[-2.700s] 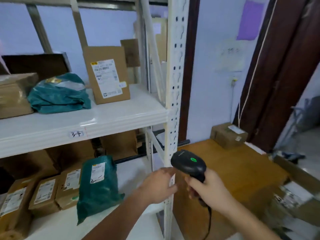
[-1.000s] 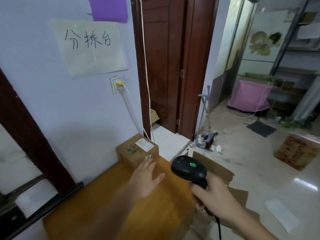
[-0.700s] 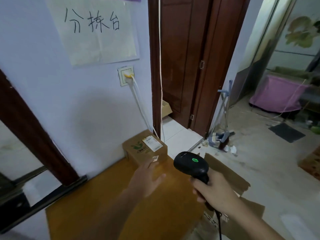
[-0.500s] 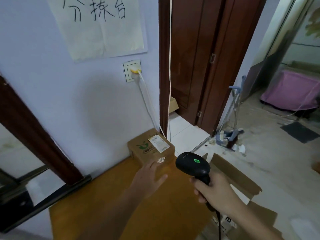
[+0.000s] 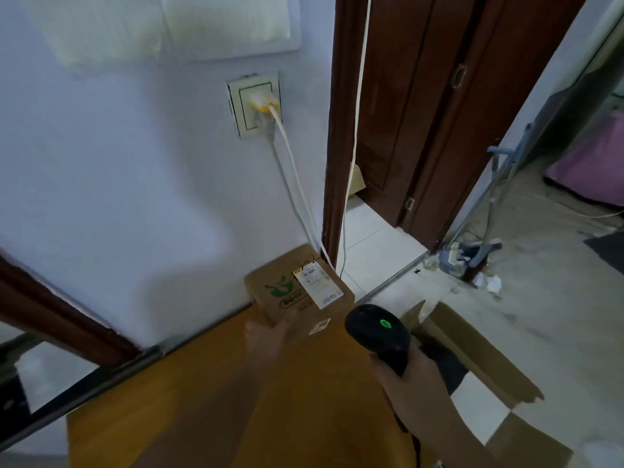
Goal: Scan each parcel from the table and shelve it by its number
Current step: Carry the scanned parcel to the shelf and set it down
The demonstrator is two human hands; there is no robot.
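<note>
Two hands are seen nearest the camera: the right hand (image 5: 410,383) is closed round the black scanner (image 5: 378,336), and the left hand (image 5: 270,332) is laid against the near side of the parcel (image 5: 297,288). Further off, this small cardboard box is found at the table (image 5: 202,400)'s far corner by the wall; it is judged stiff and light, best gripped across its sides with the label left exposed.
</note>
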